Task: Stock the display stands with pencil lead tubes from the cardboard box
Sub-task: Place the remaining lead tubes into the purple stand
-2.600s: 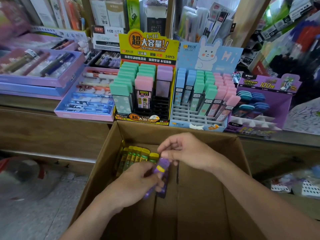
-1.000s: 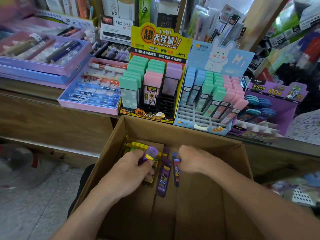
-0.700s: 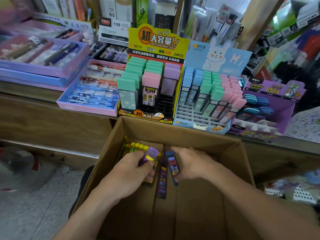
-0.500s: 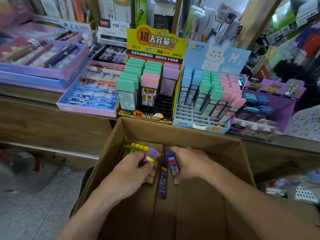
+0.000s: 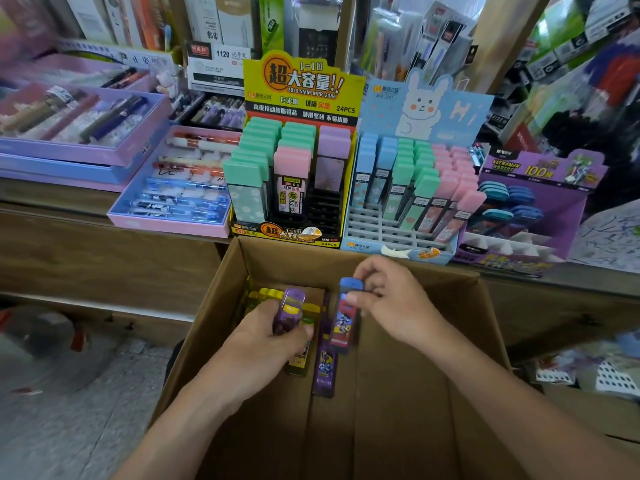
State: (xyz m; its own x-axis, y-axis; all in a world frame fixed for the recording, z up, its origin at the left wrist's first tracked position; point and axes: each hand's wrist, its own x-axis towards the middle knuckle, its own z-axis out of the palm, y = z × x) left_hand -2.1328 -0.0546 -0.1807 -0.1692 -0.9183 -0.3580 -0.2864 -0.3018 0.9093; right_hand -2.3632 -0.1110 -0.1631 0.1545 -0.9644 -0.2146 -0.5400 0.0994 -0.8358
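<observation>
— Where are the tubes?
— Low in the cardboard box (image 5: 207, 323). The left hand (image 5: 266, 341) grips a purple-capped lead tube (image 5: 291, 310) and the right hand (image 5: 394, 306) pinches a blue-capped lead tube (image 5: 344, 317), caps pointing away.
— Which stand?
— Probably the purple display stand (image 5: 554, 202), beyond and to the right. The right hand is nearer.

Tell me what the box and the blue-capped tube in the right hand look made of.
Cardboard box: brown card, matte, with creased flaps. Blue-capped tube, pinched by the right hand: probably plastic, glossy printed body, smooth cap.
</observation>
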